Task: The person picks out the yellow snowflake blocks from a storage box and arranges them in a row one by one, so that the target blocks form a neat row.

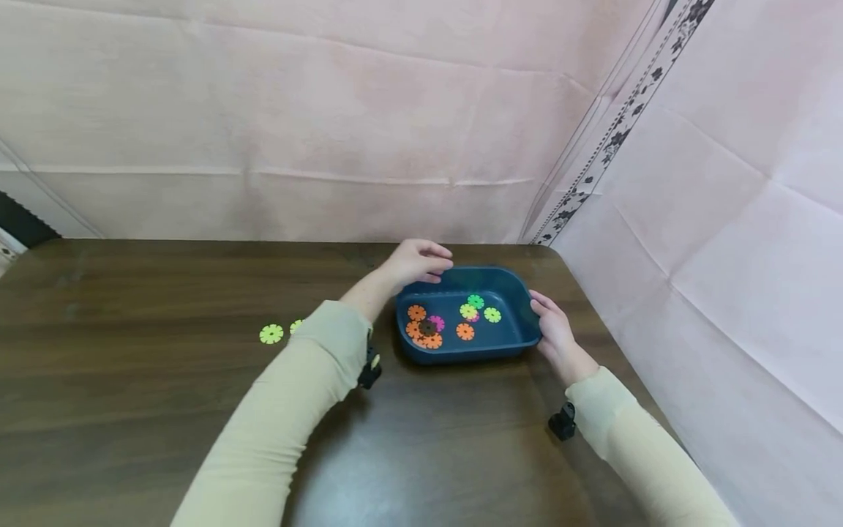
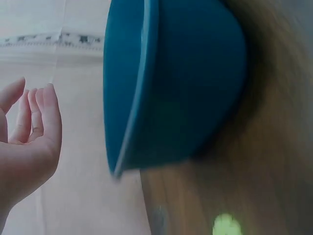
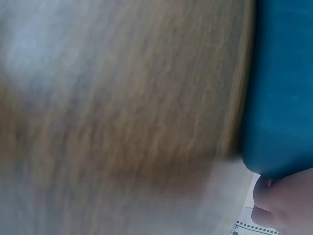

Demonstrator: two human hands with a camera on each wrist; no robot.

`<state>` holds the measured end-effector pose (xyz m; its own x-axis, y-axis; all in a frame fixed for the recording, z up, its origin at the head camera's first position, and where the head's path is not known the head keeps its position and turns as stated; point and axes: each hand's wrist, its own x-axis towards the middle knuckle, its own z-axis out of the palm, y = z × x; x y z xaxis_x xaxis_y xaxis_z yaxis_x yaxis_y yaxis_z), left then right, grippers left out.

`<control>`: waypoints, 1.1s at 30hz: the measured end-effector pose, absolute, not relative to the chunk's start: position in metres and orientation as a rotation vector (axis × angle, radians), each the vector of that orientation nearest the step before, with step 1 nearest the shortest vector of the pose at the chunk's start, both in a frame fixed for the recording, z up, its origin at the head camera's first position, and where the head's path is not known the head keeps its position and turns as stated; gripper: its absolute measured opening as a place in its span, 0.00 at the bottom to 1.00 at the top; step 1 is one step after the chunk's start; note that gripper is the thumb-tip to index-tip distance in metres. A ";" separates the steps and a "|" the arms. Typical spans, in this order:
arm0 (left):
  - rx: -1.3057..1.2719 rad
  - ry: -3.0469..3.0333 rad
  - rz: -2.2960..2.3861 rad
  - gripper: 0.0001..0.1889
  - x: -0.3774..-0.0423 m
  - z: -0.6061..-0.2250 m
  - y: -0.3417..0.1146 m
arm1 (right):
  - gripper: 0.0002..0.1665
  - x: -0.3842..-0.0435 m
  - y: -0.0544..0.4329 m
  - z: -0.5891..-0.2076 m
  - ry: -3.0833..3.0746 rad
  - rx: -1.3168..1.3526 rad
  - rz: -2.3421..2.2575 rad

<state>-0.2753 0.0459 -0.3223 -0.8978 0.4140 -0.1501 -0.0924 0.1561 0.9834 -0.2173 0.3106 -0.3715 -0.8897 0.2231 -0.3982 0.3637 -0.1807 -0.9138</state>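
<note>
A dark blue plastic basin (image 1: 503,351) sits on the wooden table toward the right. Inside it lie several small flower-shaped discs: orange ones (image 1: 465,331), a brown one (image 1: 427,327), pink ones (image 1: 437,322), a green one (image 1: 476,301) and yellow ones (image 1: 492,315). My left hand (image 1: 418,263) hovers by the basin's far left corner. Its fingers are loosely bent, and the left wrist view shows nothing between them and the thumb. At the basin's right end, my right hand (image 1: 556,333) grips the rim; the right wrist view catches its fingers (image 3: 286,203) against the blue wall.
Two yellow-green flower discs (image 1: 271,334) lie on the table (image 1: 165,395) left of my left forearm, one partly covered by the sleeve. Pale cloth (image 1: 296,124) hangs along the table's back edge and right side.
</note>
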 end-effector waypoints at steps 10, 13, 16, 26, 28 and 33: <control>0.296 1.928 1.886 0.15 -0.270 -0.326 0.089 | 0.28 -0.219 0.308 -0.370 1.949 0.718 -2.232; 0.279 1.921 1.879 0.16 -0.269 -0.329 0.094 | 0.28 -0.218 0.307 -0.371 1.960 0.702 -2.232; 0.232 1.923 1.871 0.18 -0.271 -0.335 0.098 | 0.28 -0.218 0.307 -0.373 1.967 0.703 -2.235; 0.073 1.912 1.835 0.17 -0.278 -0.366 0.109 | 0.28 -0.215 0.307 -0.376 1.964 0.716 -2.221; 0.057 1.945 1.825 0.17 -0.278 -0.370 0.108 | 0.28 -0.215 0.307 -0.376 1.966 0.709 -2.225; 0.041 2.030 1.749 0.18 -0.277 -0.378 0.108 | 0.28 -0.215 0.307 -0.373 1.976 0.699 -2.229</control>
